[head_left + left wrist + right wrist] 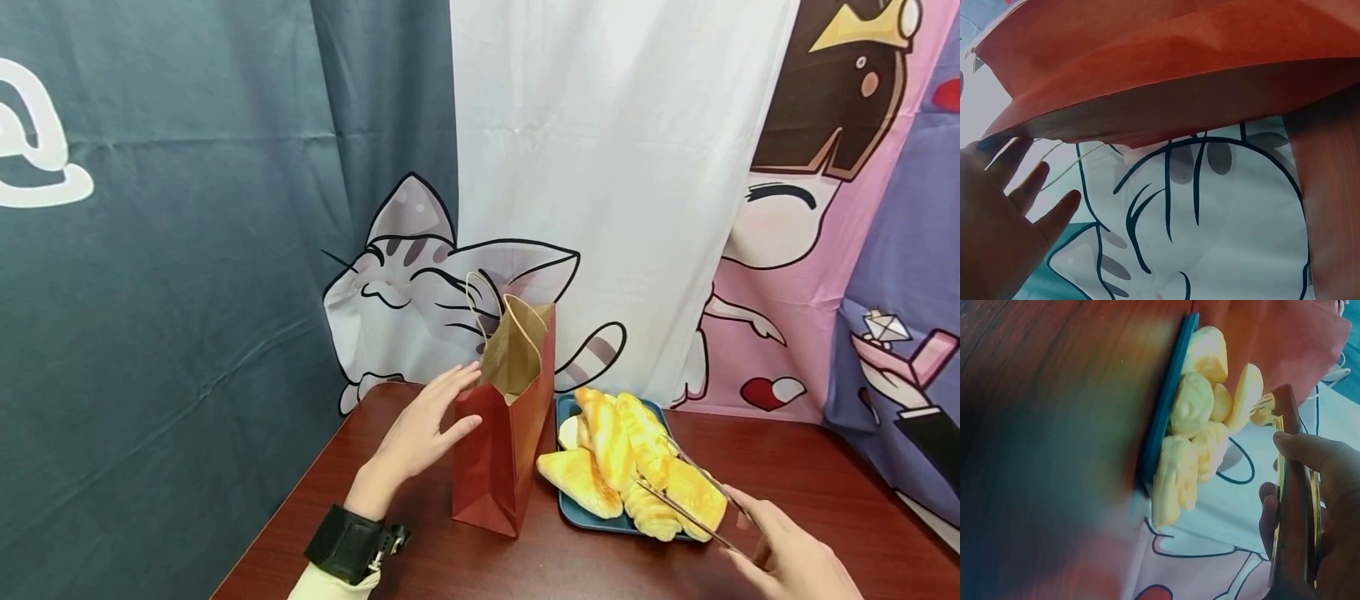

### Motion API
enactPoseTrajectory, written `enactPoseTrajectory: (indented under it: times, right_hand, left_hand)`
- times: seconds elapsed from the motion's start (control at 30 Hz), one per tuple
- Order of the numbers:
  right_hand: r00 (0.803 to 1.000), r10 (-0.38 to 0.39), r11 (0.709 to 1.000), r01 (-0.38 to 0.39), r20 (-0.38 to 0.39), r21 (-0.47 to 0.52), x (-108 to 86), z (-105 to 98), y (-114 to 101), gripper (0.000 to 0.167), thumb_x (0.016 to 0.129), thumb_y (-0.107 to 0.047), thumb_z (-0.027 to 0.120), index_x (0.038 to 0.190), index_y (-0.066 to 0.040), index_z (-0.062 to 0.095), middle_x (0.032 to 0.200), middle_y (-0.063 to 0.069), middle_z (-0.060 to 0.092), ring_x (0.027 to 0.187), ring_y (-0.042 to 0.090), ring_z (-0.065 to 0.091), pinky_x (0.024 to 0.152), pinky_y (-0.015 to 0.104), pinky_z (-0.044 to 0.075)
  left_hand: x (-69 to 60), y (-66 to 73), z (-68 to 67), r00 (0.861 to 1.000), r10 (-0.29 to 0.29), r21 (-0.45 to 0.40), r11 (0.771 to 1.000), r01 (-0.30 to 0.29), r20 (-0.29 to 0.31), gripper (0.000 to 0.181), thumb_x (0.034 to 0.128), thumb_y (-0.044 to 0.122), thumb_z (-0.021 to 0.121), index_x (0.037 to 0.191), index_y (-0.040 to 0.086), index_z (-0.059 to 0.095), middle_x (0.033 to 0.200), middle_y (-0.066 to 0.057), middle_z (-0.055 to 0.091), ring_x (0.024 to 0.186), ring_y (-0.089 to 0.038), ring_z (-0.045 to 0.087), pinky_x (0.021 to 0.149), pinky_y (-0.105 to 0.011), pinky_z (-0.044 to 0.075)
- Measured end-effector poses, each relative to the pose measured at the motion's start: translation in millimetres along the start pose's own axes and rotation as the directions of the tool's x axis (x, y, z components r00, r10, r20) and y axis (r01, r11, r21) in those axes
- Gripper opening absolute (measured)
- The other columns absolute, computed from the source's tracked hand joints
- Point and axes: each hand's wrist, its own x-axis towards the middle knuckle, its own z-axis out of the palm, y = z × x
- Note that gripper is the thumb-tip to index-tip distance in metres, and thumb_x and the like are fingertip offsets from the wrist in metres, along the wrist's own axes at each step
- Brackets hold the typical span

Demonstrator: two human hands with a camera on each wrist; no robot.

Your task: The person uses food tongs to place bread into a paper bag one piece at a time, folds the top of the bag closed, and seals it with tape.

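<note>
A red paper bag [487,462] with twisted-cord handles stands upright on the table, its mouth open. My left hand [420,429] is at the bag's left side with fingers extended near the rim; in the left wrist view, the fingertips of the left hand [1004,212] appear close to the bag's edge, and contact is unclear. Metal tongs [688,513] are held in my right hand [802,554], their arms spread over the bread pile. Several bread pieces, including a croissant [651,512] and a long roll [606,437], lie heaped on a blue tray [588,522].
The tray sits just right of the bag on the dark red wooden table [420,550]. Behind the table hangs a printed cloth [600,150] with cartoon figures. A black band [345,543] with a camera is strapped on the left wrist.
</note>
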Motion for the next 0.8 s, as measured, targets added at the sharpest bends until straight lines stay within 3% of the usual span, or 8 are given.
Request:
enactPoseTrajectory:
  times: [0.17,0.37,0.6,0.7,0.8]
  right_hand:
    - [0.999,-0.030,0.998,0.032,0.033,-0.058,2.9,3.9,-6.3,0.073,0.067,-0.026,0.090,0.132,-0.026,0.058,0.084,-0.018,0.046,0.058,-0.012,0.033,0.047,0.018,0.029]
    - [0.994,-0.027,0.992,0.040,0.107,-0.123,6.0,2.9,-10.0,0.071,0.068,-0.030,0.089,0.132,-0.027,0.059,0.091,-0.016,0.050,0.060,-0.011,0.034,0.050,0.019,0.032]
    - [0.984,-0.004,0.992,0.027,0.176,-0.126,5.3,1.5,-12.2,0.069,0.069,-0.033,0.089,0.132,-0.032,0.060,0.080,-0.018,0.042,0.059,-0.010,0.035,0.050,0.018,0.031]
    - [0.987,-0.027,0.988,0.050,0.159,-0.143,5.7,4.4,-11.8,0.071,0.068,-0.033,0.089,0.133,-0.032,0.059,0.081,-0.018,0.041,0.060,-0.011,0.035,0.050,0.018,0.031]
    - [0.992,-0.099,0.980,0.112,0.082,-0.165,8.4,9.6,-10.9,0.077,0.064,-0.031,0.091,0.134,-0.030,0.058,0.084,-0.017,0.046,0.061,-0.011,0.034,0.049,0.018,0.031]
  left_hand:
    - [-3.5,2.6,-1.4,0.999,-0.034,0.031,0.999,0.034,-0.007,0.063,0.0954,0.047,0.062,0.151,0.025,0.043,0.159,0.013,0.038,0.149,-0.014,0.036,0.118,-0.044,0.037]
    - [-6.4,7.2,-2.1,0.996,-0.082,0.053,0.995,0.083,-0.020,0.064,0.0957,0.046,0.062,0.152,0.022,0.044,0.160,0.015,0.037,0.146,-0.012,0.040,0.116,-0.045,0.040]
    - [-9.3,13.2,-2.4,0.993,-0.106,0.072,0.991,0.109,-0.043,0.064,0.0963,0.050,0.060,0.151,0.021,0.045,0.159,0.015,0.037,0.145,-0.013,0.042,0.114,-0.045,0.042]
    - [-11.1,17.1,-2.6,0.992,-0.110,0.086,0.990,0.114,-0.054,0.064,0.0963,0.051,0.059,0.150,0.020,0.046,0.159,0.014,0.038,0.143,-0.013,0.044,0.113,-0.045,0.044]
    - [-12.7,20.7,-1.9,0.991,-0.120,0.103,0.987,0.126,-0.063,0.064,0.0962,0.052,0.059,0.150,0.020,0.046,0.159,0.013,0.039,0.141,-0.013,0.047,0.112,-0.044,0.045]
